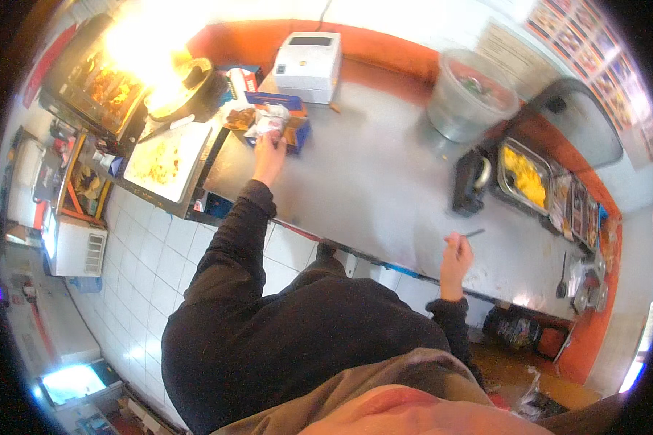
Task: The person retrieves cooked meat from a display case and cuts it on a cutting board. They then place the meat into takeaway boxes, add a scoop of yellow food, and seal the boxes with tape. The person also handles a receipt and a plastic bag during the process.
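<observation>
My left hand is out over the steel counter, its fingers closed on the lower end of a white paper-wrapped item. That item is in or just above an open blue and orange cardboard box. Browned food shows beside it, to the left. Near the counter's front edge, my right hand is curled around a thin dark stick-like tool, perhaps a pen; most of it is hidden in the fist.
A label printer stands behind the box. Left are a stained white cutting board and a brightly lit food tray. Rightward stand a clear plastic bucket, a black tape dispenser-like object and a steel pan of yellow food.
</observation>
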Motion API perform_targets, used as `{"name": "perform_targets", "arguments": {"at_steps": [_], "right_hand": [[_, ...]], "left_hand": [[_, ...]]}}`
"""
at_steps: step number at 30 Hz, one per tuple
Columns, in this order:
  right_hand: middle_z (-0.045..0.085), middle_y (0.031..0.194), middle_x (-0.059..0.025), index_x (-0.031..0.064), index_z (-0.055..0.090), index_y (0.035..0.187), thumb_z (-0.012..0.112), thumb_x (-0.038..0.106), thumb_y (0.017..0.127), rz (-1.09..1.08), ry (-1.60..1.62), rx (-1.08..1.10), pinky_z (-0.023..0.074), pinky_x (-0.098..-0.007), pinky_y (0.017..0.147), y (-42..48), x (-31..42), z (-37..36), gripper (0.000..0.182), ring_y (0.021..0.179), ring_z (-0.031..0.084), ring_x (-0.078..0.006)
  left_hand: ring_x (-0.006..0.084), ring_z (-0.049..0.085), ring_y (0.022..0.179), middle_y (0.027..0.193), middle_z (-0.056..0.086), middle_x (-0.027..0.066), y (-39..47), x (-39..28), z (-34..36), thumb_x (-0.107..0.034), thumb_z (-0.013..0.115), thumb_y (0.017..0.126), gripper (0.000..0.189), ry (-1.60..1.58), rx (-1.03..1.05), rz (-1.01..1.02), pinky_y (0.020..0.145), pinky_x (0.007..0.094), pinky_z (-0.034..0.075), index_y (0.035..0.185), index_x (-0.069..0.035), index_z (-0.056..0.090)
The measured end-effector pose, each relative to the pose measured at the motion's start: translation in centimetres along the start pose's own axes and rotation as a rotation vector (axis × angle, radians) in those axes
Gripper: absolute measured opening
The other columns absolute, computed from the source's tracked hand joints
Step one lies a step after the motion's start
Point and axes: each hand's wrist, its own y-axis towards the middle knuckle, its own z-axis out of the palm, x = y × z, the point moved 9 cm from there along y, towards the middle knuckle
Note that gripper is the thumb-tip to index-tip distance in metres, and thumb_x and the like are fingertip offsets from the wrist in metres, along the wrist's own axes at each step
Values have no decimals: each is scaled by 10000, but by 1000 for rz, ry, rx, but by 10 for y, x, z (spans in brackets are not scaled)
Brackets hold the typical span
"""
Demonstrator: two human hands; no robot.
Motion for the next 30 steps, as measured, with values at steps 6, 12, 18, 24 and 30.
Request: {"name": "perform_targets", "arguments": {"at_steps": [6, 12, 18, 24, 30], "right_hand": [[658, 867, -73, 64, 667, 983, 565, 209, 911, -175, 33, 503, 482, -286, 668, 45, 128, 251, 192, 727, 611, -168], [640, 1008, -77, 87, 648, 1022, 539, 204, 890, -503, -206, 669, 507, -363, 731, 67, 206, 373, 207, 917, 613, -265], [624, 1073, -106, 93, 610, 1094, 536, 152, 854, -592, -479, 628, 495, -383, 788, 95, 180, 446, 258, 984, 594, -274], [629, 972, -132, 71, 599, 1000, 562, 143, 786, -430, -804, 704, 492, -427, 758, 116, 108, 415, 229, 908, 605, -320], [641, 841, -141, 77, 570, 1027, 543, 177, 881, -302, -568, 747, 507, -412, 695, 87, 139, 297, 180, 792, 629, -323]], "left_hand": [[389, 513, 1046, 1107, 548, 191, 86, 106, 2, -326, 584, 834, 450, 418, 186, -133, 881, 515, 401, 1175, -40, 521], [302, 642, 810, 819, 642, 129, 104, 131, 42, -247, 512, 871, 214, 460, 364, 92, 704, 479, 487, 935, -46, 554], [284, 652, 612, 689, 628, 115, 70, 73, 80, -141, 499, 851, 126, 490, 419, 214, 533, 381, 524, 917, -38, 527], [290, 664, 676, 741, 638, 125, 25, 11, 109, -156, 474, 868, 158, 411, 437, 90, 563, 384, 539, 945, -22, 508], [316, 672, 732, 815, 656, 167, 10, -5, 134, -157, 463, 886, 186, 425, 565, 44, 595, 391, 545, 977, -1, 508]]}}
